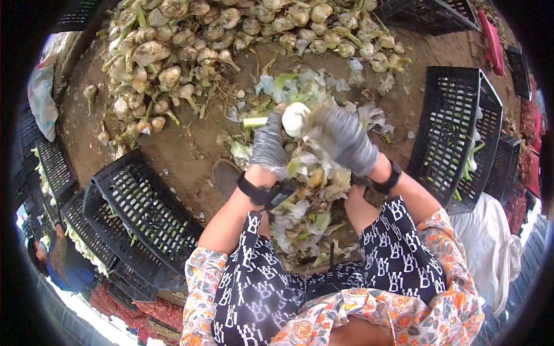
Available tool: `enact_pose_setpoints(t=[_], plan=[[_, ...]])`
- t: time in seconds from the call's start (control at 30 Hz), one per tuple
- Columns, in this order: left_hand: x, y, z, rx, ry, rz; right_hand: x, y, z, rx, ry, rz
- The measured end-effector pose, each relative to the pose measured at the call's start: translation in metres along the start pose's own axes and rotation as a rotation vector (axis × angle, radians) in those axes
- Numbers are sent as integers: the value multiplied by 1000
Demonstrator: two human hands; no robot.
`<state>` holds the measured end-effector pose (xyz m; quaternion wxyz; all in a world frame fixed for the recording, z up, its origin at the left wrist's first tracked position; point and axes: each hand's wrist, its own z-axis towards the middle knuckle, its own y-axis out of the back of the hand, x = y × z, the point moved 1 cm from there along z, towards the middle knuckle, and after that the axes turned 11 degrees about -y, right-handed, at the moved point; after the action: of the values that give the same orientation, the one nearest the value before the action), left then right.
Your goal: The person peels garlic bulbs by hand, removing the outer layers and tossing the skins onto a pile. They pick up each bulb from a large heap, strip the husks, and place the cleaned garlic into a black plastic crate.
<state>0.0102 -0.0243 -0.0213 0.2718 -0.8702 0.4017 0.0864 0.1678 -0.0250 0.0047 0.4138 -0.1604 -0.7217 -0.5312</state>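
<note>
In its grey glove, my left hand point(269, 143) is closed around a garlic bulb point(296, 120) by its neck. The bulb is white and smooth, and its pale green cut stem sticks out to the left past my fingers. My right hand point(346, 141), gloved in grey too, is right beside the bulb, its fingers smeared by motion. On the ground below both hands lies a heap of peeled garlic skins point(314, 179), dry and leafy.
A large pile of unpeeled garlic point(231, 29) covers the ground ahead. Black plastic crates stand at the left point(144, 207) and right point(447, 132), with green stems inside. A white sack point(485, 248) lies at right; a person point(69, 265) is at far left.
</note>
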Motion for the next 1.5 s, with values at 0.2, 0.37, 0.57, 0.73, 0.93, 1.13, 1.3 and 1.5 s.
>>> enact_pose_setpoints(t=[0.2, 0.37, 0.57, 0.73, 0.93, 1.13, 1.3, 1.5], plan=[[-7, 28, 9, 318, 77, -356, 11, 4, -21, -15, -23, 309], [-6, -14, -21, -23, -88, -39, 14, 4, 9, -226, -172, 253], [2, -5, -11, -30, -184, 152, 6, 2, 4, -12, -286, 80], [-4, -1, 0, 16, -196, -31, 20, -17, -36, 435, 88, 228], [4, -2, 2, 245, -60, -227, 0, 31, -10, 83, -598, 747], [8, -31, -20, 548, -335, 846, -19, 45, -27, 0, -724, 1023], [3, -48, -31, 674, -451, 829, -73, 136, -111, -561, -418, 1962], [-35, -7, 12, 488, -795, 1338, -74, 183, -134, -530, -140, 1684]])
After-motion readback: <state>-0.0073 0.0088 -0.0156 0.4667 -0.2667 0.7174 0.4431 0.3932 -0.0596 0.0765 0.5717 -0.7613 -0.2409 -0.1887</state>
